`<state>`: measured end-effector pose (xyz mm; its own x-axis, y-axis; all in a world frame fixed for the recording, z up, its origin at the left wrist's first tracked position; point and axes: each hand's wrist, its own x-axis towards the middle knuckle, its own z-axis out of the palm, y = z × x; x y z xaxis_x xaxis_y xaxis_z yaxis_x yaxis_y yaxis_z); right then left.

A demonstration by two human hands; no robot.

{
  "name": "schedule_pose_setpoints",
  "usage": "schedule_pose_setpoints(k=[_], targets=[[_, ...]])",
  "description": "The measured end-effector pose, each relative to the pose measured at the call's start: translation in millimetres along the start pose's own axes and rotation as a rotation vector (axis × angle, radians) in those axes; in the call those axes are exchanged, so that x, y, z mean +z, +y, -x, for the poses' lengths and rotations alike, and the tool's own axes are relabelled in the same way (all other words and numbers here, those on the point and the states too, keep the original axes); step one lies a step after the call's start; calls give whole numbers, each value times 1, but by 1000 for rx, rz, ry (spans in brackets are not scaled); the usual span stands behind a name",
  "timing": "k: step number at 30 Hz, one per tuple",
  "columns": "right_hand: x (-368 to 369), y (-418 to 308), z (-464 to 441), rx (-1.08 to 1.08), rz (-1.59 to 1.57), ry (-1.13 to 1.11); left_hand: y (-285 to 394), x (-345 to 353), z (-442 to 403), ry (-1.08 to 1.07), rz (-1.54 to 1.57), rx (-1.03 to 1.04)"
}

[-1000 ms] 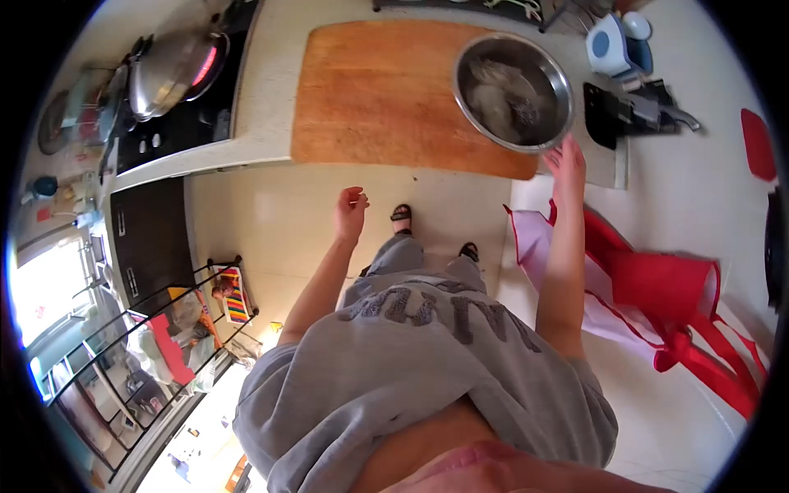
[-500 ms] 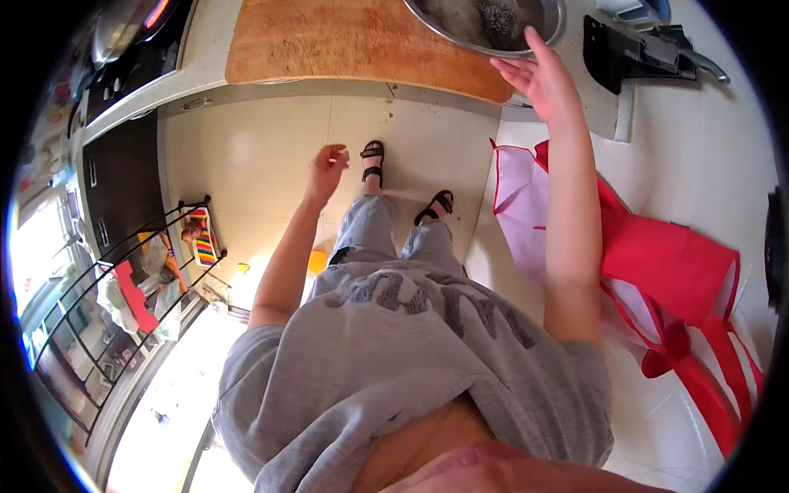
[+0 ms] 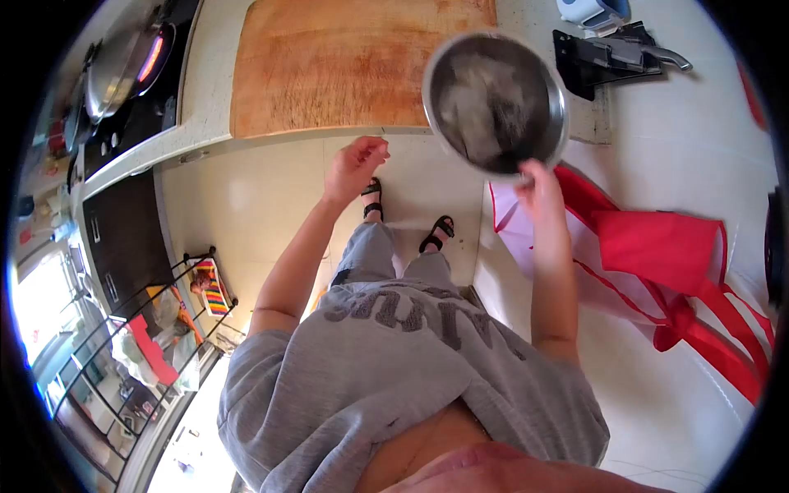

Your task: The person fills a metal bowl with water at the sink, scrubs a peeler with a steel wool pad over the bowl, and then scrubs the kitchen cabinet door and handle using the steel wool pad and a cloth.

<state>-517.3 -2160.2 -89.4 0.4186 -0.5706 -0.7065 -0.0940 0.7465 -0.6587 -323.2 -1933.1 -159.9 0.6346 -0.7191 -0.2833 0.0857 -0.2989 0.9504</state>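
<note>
My right hand (image 3: 542, 191) grips the near rim of a round metal bowl (image 3: 552, 103), thumb and fingers closed on the edge. The bowl is tilted towards me, out past the front edge of the counter. Inside it lie a pale greyish mass (image 3: 470, 99) and a dark, wiry-looking clump (image 3: 511, 123); what they are I cannot tell. My left hand (image 3: 355, 168) hovers just off the counter's front edge, fingers curled in, with no object showing in it. Closest to that hand is a wooden cutting board (image 3: 353, 70) on the counter.
On the counter right of the bowl sits a black knife holder with a metal-handled knife (image 3: 625, 56). A lit stove with a pan (image 3: 111, 78) stands at the far left. Red and white bags (image 3: 657, 246) lie to my right. A black wire rack (image 3: 107, 345) is at left.
My right hand has closed on the bowl's rim and drawn it towards me, off the board's corner. My left hand has moved slightly forward and right, nearer the counter.
</note>
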Motion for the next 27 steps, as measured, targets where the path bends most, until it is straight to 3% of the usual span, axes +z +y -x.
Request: schedule_pose_setpoints(k=[1, 3, 5, 6, 9, 11, 12, 13, 15, 18, 21, 24, 27], targets=[[-12, 8, 18, 22, -88, 8, 4, 4, -1, -17, -32, 15], [-58, 22, 47, 100, 38, 43, 21, 6, -6, 69, -151, 221], [-66, 37, 81, 149, -64, 259, 30, 6, -17, 126, -289, 421], [-88, 53, 90, 168, -77, 249, 34, 5, -22, 124, -331, 429], [-121, 93, 114, 160, -76, 276, 47, 19, -17, -175, -312, 221], [-136, 119, 117, 218, -89, 282, 16, 42, -8, -531, -244, -2], [-147, 133, 115, 210, -69, 257, 2, 56, 2, -672, -225, -259], [-164, 153, 110, 207, -47, 228, -7, 73, 13, -750, -190, -389], [-191, 185, 92, 256, -71, 170, -36, 106, 27, -882, -110, -644], [-213, 227, 54, 280, -3, 145, -99, 134, 37, -800, 120, -899], [-238, 269, 0, 321, 109, 67, -203, 141, 33, -876, 1, -924], [-255, 301, -59, 328, 343, 8, -236, 139, 22, -789, -119, -947], [-249, 305, -99, 291, 457, -18, -250, 120, -3, -1024, 76, -766]])
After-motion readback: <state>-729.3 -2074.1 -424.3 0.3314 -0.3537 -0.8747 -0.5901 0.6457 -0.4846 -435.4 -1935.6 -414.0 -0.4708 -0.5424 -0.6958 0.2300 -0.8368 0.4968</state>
